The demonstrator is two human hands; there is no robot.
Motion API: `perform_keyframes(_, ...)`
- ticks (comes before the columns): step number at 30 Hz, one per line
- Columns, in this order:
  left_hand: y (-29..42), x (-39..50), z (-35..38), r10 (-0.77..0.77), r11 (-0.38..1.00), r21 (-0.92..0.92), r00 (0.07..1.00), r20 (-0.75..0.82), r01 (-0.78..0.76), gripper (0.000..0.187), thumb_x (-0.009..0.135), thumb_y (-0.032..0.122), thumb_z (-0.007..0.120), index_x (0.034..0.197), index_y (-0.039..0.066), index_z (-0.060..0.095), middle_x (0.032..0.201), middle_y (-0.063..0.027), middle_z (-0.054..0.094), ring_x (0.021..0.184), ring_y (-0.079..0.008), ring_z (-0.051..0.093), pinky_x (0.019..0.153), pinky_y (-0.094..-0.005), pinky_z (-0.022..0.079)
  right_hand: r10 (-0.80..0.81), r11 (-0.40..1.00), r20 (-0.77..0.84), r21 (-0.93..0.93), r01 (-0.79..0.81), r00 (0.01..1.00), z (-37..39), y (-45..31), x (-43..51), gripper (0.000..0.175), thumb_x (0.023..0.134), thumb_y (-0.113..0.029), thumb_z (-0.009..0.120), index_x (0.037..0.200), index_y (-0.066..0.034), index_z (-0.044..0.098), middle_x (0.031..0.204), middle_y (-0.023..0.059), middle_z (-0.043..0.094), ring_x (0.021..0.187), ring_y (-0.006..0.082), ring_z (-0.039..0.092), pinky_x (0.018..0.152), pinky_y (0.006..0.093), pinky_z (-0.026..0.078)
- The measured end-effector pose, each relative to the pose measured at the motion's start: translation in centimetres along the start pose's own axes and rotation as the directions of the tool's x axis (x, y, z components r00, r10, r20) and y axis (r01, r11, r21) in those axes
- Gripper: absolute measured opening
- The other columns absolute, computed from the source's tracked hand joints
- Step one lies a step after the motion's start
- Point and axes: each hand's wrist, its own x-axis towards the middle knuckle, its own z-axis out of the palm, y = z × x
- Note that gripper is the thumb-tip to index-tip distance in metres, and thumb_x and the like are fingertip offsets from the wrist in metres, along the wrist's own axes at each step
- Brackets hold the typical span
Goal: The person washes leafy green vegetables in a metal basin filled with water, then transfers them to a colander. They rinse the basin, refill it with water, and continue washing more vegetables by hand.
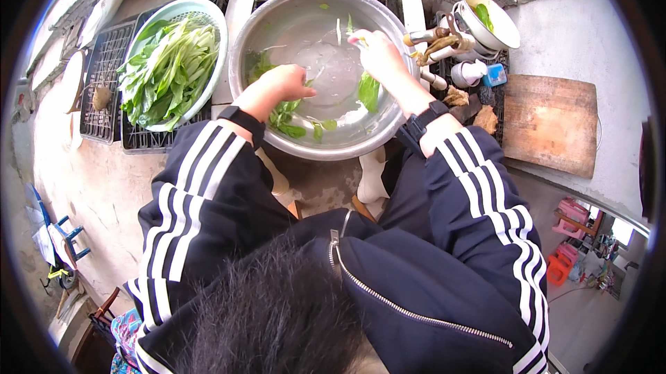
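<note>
A wide metal basin [333, 148] of water stands before me, with leafy greens [289, 119] floating at its left and a single leaf [368, 92] at its right. My left hand [286, 83] is over the left part of the basin, just above those greens; whether its curled fingers hold anything is unclear. Over the right part, my right hand [375, 51] has its fingertips together on a small pale piece, perhaps a stem. Left of the basin, a light green plastic colander [222, 57] is heaped with leafy greens [169, 70].
Black plastic crates [104, 83] lie under and beside the colander. Taps [429, 36] reach over the basin's right rim. Farther right are a white enamel bowl [507, 28] with a leaf, a blue box [495, 75], stone-like chunks [485, 119] and a wooden board [549, 124].
</note>
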Motion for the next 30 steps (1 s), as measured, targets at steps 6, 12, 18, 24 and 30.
perform_keyframes(6,0.9,0.8,1.0,0.111,0.993,0.057,0.992,-0.056,-0.108,0.024,0.074,0.018,0.066,0.097,0.014,0.070,0.093,-0.0149,0.069,0.091,-0.0344,0.065,0.082,-0.0421,0.051,-0.326,0.787,0.043,-0.540,0.297,0.944,3.0,-1.1,4.4,0.016,0.088,-0.015,0.055,0.097,-0.0076,0.066,0.094,0.0164,0.057,0.091,0.0334,0.063,0.079,0.0420,0.052)
perform_keyframes(12,-0.5,1.1,-2.0,0.039,0.997,-0.047,0.954,-0.298,-0.055,0.021,0.080,0.011,0.058,0.096,0.008,0.071,0.090,-0.0184,0.068,0.089,-0.0355,0.065,0.083,-0.0420,0.051,-0.143,0.907,0.251,-0.353,0.228,0.957,3.8,-1.6,4.7,0.020,0.084,-0.026,0.067,0.085,-0.0062,0.069,0.095,0.0148,0.063,0.090,0.0308,0.064,0.080,0.0418,0.050)
perform_keyframes(18,-2.5,0.7,-5.6,-0.198,0.855,-0.492,0.774,-0.601,-0.163,0.026,0.092,0.024,0.058,0.109,0.006,0.065,0.068,-0.0059,0.061,0.060,-0.0153,0.056,0.060,-0.0320,0.046,0.135,0.987,0.016,0.084,-0.136,0.991,0.6,0.6,5.5,0.035,0.092,-0.035,0.055,0.094,-0.0022,0.067,0.081,0.0148,0.067,0.081,0.0287,0.066,0.078,0.0410,0.050)
perform_keyframes(24,-2.5,-1.2,-7.3,-0.193,0.885,-0.454,0.809,-0.555,-0.101,0.033,0.090,0.035,0.062,0.091,0.003,0.069,0.070,-0.0067,0.064,0.063,-0.0186,0.057,0.064,-0.0332,0.047,0.356,0.894,-0.066,0.316,-0.319,0.932,4.3,3.8,9.6,0.023,0.094,-0.019,0.054,0.103,0.0012,0.061,0.082,0.0144,0.067,0.071,0.0225,0.066,0.067,0.0388,0.051)
perform_keyframes(30,-3.0,-0.7,-6.2,-0.049,0.955,-0.274,0.857,-0.513,-0.109,0.031,0.080,0.032,0.070,0.094,0.004,0.070,0.085,-0.0158,0.069,0.081,-0.0326,0.065,0.076,-0.0388,0.050,0.094,0.960,0.157,0.247,-0.131,0.983,5.7,-0.3,9.9,0.019,0.088,-0.014,0.056,0.100,-0.0048,0.067,0.082,0.0075,0.068,0.075,0.0179,0.063,0.071,0.0326,0.049)
